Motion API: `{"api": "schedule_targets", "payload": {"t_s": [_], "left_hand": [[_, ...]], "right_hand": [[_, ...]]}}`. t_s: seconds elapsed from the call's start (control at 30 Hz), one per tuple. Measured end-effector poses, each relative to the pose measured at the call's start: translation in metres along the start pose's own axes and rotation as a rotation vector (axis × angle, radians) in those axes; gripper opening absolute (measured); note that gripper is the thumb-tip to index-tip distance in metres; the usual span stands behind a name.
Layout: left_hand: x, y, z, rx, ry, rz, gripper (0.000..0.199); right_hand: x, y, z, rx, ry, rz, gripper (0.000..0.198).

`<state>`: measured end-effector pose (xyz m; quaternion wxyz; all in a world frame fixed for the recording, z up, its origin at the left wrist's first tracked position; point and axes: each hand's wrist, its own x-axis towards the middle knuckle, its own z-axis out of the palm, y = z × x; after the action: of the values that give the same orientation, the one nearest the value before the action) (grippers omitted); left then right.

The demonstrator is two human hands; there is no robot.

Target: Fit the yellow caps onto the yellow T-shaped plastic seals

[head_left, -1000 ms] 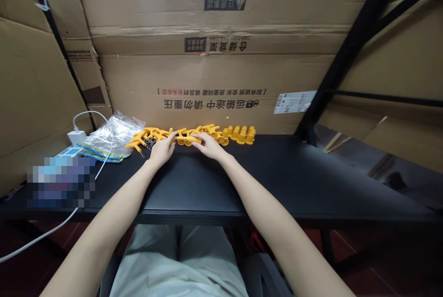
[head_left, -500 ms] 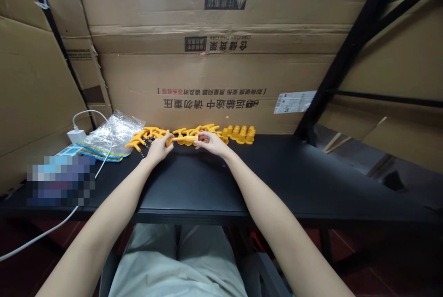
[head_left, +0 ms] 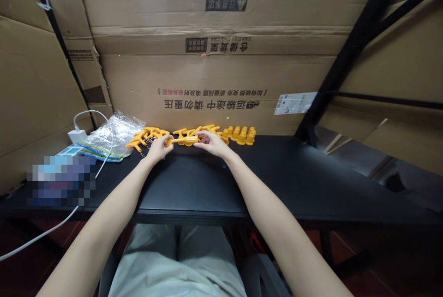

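Observation:
My left hand (head_left: 160,148) is closed around the T-shaped handle of a yellow corkscrew (head_left: 177,140). The shaft points right into a ribbed yellow sleeve (head_left: 191,139). At the sleeve's right end my right hand (head_left: 212,143) pinches with thumb and fingers. Behind and left of my left hand lies a heap of yellow corkscrews (head_left: 138,140), some with dark spiral screws showing. More yellow T-handled pieces (head_left: 209,128) lie behind my hands. Several yellow flanged sleeves (head_left: 249,136) stand upright to the right of my right hand.
The black table (head_left: 194,181) carries a clear plastic bag (head_left: 119,126), a white charger (head_left: 76,136) with a cable, and a pixelated object (head_left: 60,181) on the left. Cardboard (head_left: 207,71) walls the back. A black metal post (head_left: 341,62) stands at the right.
My right fingers have shifted slightly on the sleeve, and more of its right end shows. My left hand keeps its grip on the corkscrew handle. The view has moved very slightly.

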<state>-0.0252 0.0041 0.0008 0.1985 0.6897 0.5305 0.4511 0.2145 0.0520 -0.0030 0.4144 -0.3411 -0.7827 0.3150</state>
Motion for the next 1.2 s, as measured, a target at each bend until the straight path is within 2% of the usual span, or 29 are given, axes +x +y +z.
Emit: {"api": "schedule_targets", "payload": {"t_s": [0.13,0.47,0.6,0.7,0.77,0.83,0.9,1.0,1.1,1.2], "left_hand": [[0.001,0.001,0.000,0.012,0.059,0.050,0.025],[0.004,-0.003,0.002,0.182,0.108,0.094,0.029],[0.005,-0.004,0.004,0.185,0.134,0.161,0.027],[0.005,-0.005,0.006,0.209,0.147,0.217,0.024],[0.006,-0.006,0.007,0.248,0.137,0.233,0.024],[0.006,-0.007,0.007,0.270,0.121,0.229,0.025],[0.007,-0.009,0.005,0.271,0.106,0.210,0.025],[0.007,-0.012,0.002,0.247,0.088,0.193,0.025],[0.006,-0.012,0.001,0.236,0.080,0.194,0.025],[0.005,-0.010,0.003,0.246,0.075,0.207,0.025]], "right_hand": [[0.000,0.001,0.001,0.094,-0.016,0.075,0.037],[-0.002,-0.014,-0.001,0.095,-0.037,0.089,0.046],[-0.002,-0.019,0.002,0.161,-0.022,0.232,0.055],[-0.001,-0.024,0.007,0.164,0.061,0.357,0.063],[-0.001,-0.028,0.010,0.136,0.112,0.401,0.066],[-0.001,-0.030,0.009,0.122,0.097,0.426,0.068],[-0.003,-0.031,0.007,0.139,0.019,0.431,0.065],[-0.005,-0.030,0.000,0.201,-0.084,0.362,0.039],[-0.006,-0.027,-0.003,0.246,-0.091,0.278,0.043],[-0.005,-0.027,-0.002,0.252,-0.093,0.294,0.033]]}}
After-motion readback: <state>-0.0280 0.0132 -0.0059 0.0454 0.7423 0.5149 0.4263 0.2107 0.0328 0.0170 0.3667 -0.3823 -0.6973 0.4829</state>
